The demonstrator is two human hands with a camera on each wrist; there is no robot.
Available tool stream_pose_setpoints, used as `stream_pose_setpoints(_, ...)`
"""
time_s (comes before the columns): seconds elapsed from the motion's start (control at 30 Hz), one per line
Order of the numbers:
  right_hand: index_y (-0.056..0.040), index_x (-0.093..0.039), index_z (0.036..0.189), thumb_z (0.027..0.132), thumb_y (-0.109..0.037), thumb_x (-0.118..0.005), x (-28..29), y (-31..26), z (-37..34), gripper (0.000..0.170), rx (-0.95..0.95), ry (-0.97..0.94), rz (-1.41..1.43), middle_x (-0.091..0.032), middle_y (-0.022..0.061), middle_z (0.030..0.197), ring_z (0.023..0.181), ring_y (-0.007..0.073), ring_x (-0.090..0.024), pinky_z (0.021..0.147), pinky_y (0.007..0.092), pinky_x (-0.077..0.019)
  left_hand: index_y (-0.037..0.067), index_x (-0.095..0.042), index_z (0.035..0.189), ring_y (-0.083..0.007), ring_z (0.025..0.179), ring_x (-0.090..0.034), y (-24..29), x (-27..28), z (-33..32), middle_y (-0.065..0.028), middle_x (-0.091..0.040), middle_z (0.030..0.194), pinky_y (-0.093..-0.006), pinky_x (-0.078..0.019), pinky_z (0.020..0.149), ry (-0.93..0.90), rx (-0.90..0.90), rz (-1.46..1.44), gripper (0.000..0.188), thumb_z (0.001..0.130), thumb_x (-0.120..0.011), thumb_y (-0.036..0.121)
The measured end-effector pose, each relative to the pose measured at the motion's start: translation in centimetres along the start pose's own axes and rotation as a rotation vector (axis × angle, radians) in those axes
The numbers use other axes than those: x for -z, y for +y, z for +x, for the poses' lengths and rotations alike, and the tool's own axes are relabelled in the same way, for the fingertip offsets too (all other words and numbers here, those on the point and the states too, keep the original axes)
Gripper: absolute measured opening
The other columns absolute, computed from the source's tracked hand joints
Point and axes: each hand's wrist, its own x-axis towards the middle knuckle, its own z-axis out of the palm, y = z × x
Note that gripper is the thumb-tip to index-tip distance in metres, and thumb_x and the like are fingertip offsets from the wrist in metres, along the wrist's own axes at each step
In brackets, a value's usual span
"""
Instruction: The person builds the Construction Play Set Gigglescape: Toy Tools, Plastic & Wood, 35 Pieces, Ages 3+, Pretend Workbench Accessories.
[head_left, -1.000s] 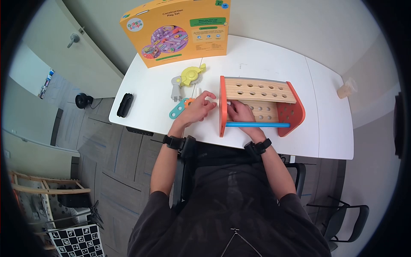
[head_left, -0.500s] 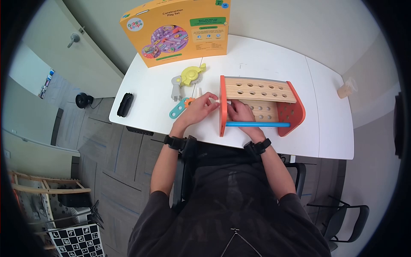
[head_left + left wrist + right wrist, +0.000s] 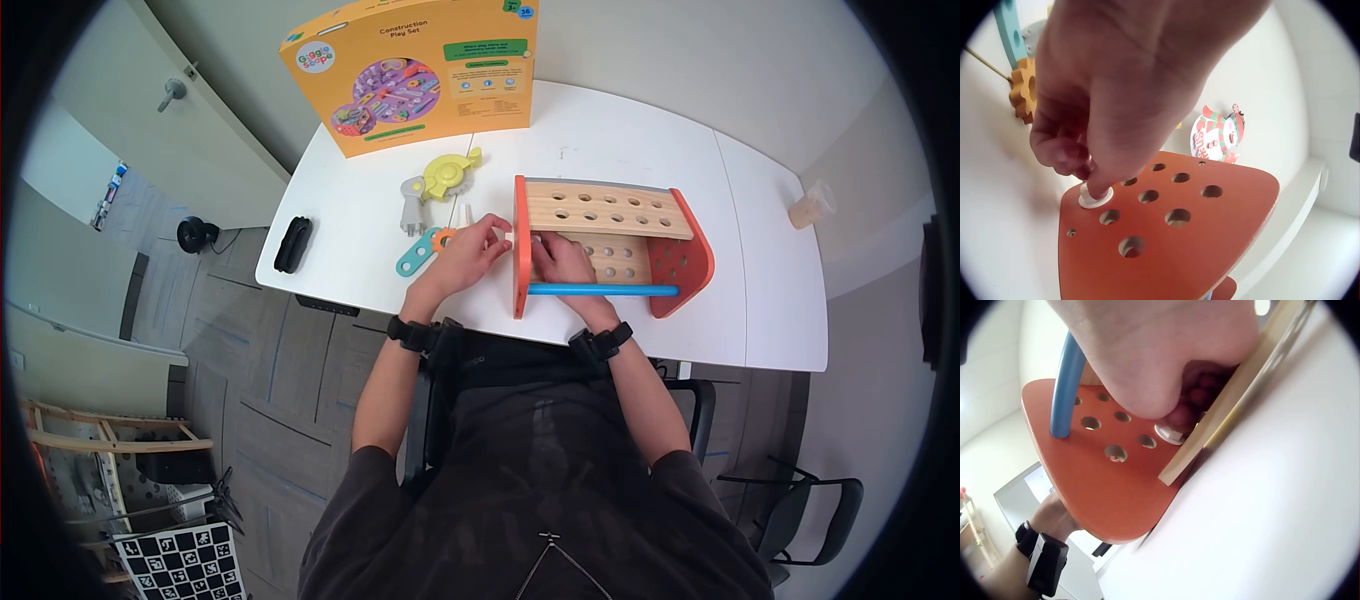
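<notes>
A toy toolbox with orange-red end panels [image 3: 522,270] and pale wooden boards [image 3: 600,208] stands on the table. Outside the near-left panel, my left hand [image 3: 470,258] pinches a small white flanged piece [image 3: 1096,199] seated at one of its holes. My right hand [image 3: 565,264] reaches inside the toolbox, behind the blue rod [image 3: 605,291]. In the right wrist view, its curled fingers hold a white faceted piece, like a nut or bolt head [image 3: 1170,435], against the panel's inner face. Palm and board partly hide those fingers.
Left of the toolbox lie a teal holed strip [image 3: 411,262], an orange gear [image 3: 440,238] and a yellow-and-grey toy saw [image 3: 446,178]. A yellow box [image 3: 420,80] stands at the back. A black case [image 3: 292,245] lies far left, a cup [image 3: 811,205] far right.
My left hand has moved slightly right, its fingertips closing on the white piece at the panel. The right hand and the toolbox stay nearly still.
</notes>
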Motion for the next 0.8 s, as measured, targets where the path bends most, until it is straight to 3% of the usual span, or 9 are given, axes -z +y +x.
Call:
stream_pose_setpoints(0.17,-0.0029,-0.074,0.119,0.11,-0.038,-0.056,0.0,-0.2,0.0,0.04,-0.01,0.0,-0.051,-0.075,0.0256,0.092,0.089,0.0482,-0.072,0.079,0.0558,-0.055,0.0,-0.068,0.124,-0.0319,0.101,-0.072,0.8,0.2,-0.3,-0.0162,-0.075,0.113,-0.0421,-0.0567,0.091,0.01,-0.014,0.073,0.023,0.105,-0.064,0.012)
stream_pose_setpoints(0.47,-0.0014,-0.073,0.116,0.111,-0.038,-0.054,-0.2,0.0,0.1,0.041,0.005,0.0,-0.067,-0.075,0.0257,0.089,0.087,0.0481,-0.072,0.078,0.0562,-0.0548,-0.002,-0.066,0.118,-0.0406,0.1,-0.07,1.2,0.4,-0.4,-0.0206,-0.073,0.108,-0.0477,-0.0556,0.087,0.029,-0.09,0.163,0.024,0.102,-0.069,0.016)
stream_pose_setpoints(0.67,-0.0021,-0.073,0.116,0.111,-0.038,-0.053,-0.1,-0.2,0.1,0.041,-0.017,-0.011,-0.074,-0.075,0.0256,0.091,0.087,0.0479,-0.071,0.079,0.057,-0.0546,0.0,-0.066,0.119,-0.0392,0.099,-0.07,0.8,0.4,-0.4,-0.0192,-0.073,0.106,-0.0477,-0.0556,0.086,0.051,-0.164,0.228,0.024,0.102,-0.069,0.016)
stream_pose_setpoints(0.8,-0.0008,-0.07,0.118,0.111,-0.037,-0.054,-0.5,-0.1,-0.1,0.04,0.001,0.015,-0.087,-0.075,0.0266,0.096,0.088,0.0483,-0.071,0.079,0.0575,-0.0546,0.002,-0.064,0.127,-0.0363,0.098,-0.071,3.1,1.1,-0.9,-0.016,-0.071,0.111,-0.0452,-0.0558,0.085,0.14,-0.101,0.223,0.029,0.102,-0.069,0.016)
